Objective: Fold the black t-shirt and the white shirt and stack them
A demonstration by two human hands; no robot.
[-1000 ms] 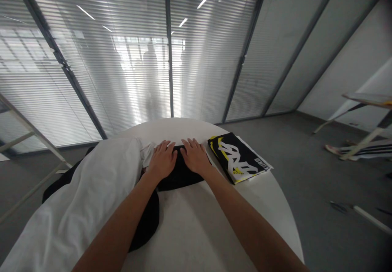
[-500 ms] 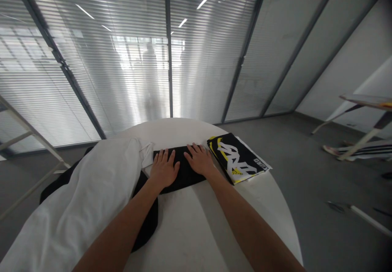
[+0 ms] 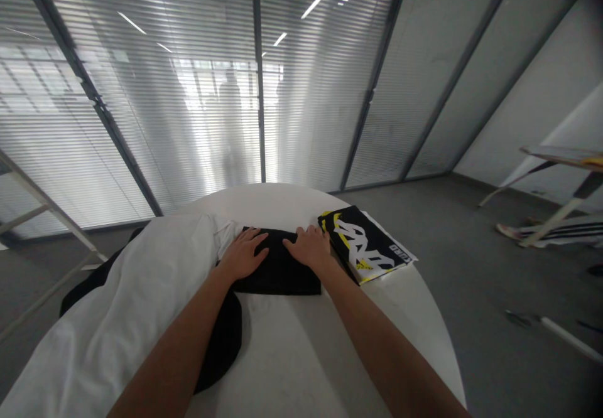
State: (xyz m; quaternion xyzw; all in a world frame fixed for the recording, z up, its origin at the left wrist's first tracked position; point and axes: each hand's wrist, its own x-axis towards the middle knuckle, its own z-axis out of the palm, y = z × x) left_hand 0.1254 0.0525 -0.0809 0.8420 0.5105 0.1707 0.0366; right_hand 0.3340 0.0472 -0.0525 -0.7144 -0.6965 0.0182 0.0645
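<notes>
A folded black garment [image 3: 279,272] lies flat near the far side of a round white table [image 3: 301,355]. My left hand [image 3: 242,254] rests palm down on its left part, fingers stretched out. My right hand [image 3: 308,246] lies flat on its right far corner, fingers together and extended. Neither hand grips anything. Just to the right of my right hand sits a folded black garment with a white and yellow print [image 3: 365,244].
A heap of white cloth [image 3: 127,305] over black cloth [image 3: 221,342] covers the table's left side. Glass walls with blinds stand behind. On the right, grey floor, another table [image 3: 563,154] and a person's striped leg and shoe [image 3: 551,231].
Both hands slid apart over the black garment, the left toward its left edge, the right toward its right corner. The garment now lies flatter and squarer.
</notes>
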